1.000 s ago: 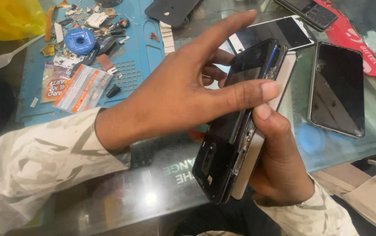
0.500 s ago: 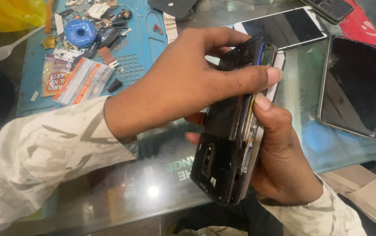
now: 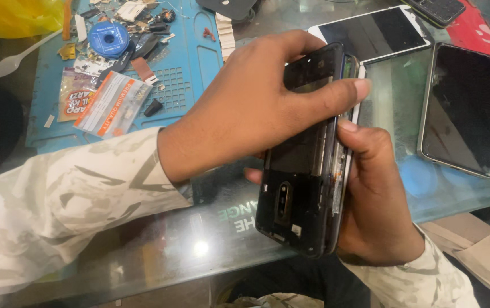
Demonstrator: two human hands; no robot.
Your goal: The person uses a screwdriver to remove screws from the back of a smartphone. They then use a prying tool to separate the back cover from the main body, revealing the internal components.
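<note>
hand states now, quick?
Left hand: closed on the opened phone, gripping its upper end.
Right hand: closed on the same phone, cradling it from beneath.

An opened black phone [image 3: 305, 171] stands nearly upright, tilted slightly, above the glass desk [image 3: 199, 251], held between two hands. Its dark inner frame faces the camera, showing a vertical camera cutout low on the body and bare compartments above. A second layer, edged in silver with a glimpse of blue at the top, lies pressed against its right side, parted from it by a thin seam running the phone's full length.
</note>
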